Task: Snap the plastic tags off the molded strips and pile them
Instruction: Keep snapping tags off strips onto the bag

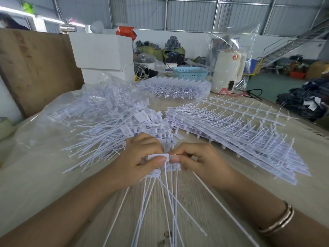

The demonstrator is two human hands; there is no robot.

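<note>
My left hand (137, 161) pinches a white plastic tag (158, 156) by its flat head. Against it, my right hand (197, 160) grips the molded strip (173, 166) that the tag joins. Both hands meet low in the middle of the view. Several long thin tag tails (160, 202) fan down from my hands toward me. A loose pile of snapped tags (114, 125) lies just beyond my left hand, partly on a clear plastic bag. A stack of whole molded strips (240, 127) lies to the right of my hands.
Another heap of strips (172, 87) sits farther back. White boxes (103, 50), a blue basket (190, 72) and a white appliance in a clear bag (227, 70) stand at the table's far side. A brown board (35, 68) leans at the left. The table edge (302, 120) runs along the right.
</note>
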